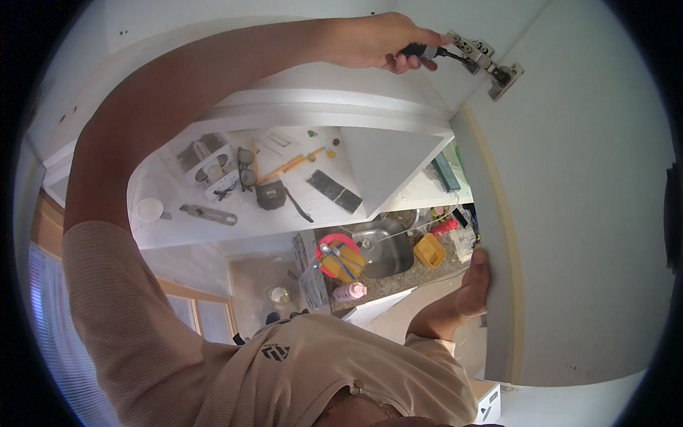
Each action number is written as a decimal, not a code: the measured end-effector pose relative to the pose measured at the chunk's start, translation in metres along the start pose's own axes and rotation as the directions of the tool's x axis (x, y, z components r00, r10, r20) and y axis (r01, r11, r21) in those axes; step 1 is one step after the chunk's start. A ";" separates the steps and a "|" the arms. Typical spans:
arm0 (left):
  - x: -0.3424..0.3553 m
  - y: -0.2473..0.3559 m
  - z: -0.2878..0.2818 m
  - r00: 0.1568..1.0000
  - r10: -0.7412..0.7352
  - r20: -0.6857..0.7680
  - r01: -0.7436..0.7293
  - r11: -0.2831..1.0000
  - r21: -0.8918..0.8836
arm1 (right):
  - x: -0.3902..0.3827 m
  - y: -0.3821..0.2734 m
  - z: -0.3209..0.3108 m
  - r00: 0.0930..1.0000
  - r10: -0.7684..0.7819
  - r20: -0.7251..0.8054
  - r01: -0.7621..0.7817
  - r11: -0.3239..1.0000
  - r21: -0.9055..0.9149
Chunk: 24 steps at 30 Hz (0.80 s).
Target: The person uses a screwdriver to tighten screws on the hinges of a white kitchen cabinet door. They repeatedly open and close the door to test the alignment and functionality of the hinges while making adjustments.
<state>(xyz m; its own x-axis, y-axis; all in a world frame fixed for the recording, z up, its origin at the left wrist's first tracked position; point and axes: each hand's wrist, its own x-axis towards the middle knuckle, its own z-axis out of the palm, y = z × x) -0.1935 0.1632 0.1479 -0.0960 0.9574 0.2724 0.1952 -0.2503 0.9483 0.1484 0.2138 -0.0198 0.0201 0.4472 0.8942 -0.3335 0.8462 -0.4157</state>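
My left hand (403, 44) is raised to the top of the view, closed around a dark-handled screwdriver (422, 50), whose shaft reaches a metal hinge (501, 77) joining the white cabinet to its door (583, 235). Lower at the right, my right hand (472, 283) grips the edge of that open door, its fingers partly hidden there.
A white shelf (284, 217) below holds glasses (247, 169), a tape measure (271, 196), a utility knife (210, 213) and pencils. Further down are a steel sink (388, 252), a pink-and-yellow pile with cutlery, a yellow container (430, 250) and a pink bottle (349, 290).
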 end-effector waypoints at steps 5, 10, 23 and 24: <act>-0.009 -0.017 0.014 0.928 0.311 -0.203 -0.151 0.817 0.557 | -0.001 -0.001 -0.010 0.994 0.071 0.086 -0.067 0.997 -0.047; -0.013 -0.006 0.016 0.908 0.358 -0.217 -0.039 0.588 0.808 | 0.002 -0.004 -0.002 0.995 0.058 0.078 -0.057 0.998 -0.016; 0.000 0.025 -0.010 0.998 -0.062 0.008 0.042 0.753 0.657 | 0.009 -0.023 -0.006 0.982 0.083 0.172 -0.055 0.985 -0.164; -0.008 0.036 -0.035 0.989 -0.102 0.105 -0.017 0.633 0.774 | 0.011 -0.023 0.001 0.980 0.053 0.192 -0.027 0.991 -0.134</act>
<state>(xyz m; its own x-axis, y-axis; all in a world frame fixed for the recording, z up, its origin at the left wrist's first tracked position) -0.2201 0.1414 0.1860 -0.0123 0.9877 0.1558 0.8804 -0.0632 0.4700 0.1560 0.1988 -0.0001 -0.1787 0.4273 0.8863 -0.2044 0.8650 -0.4583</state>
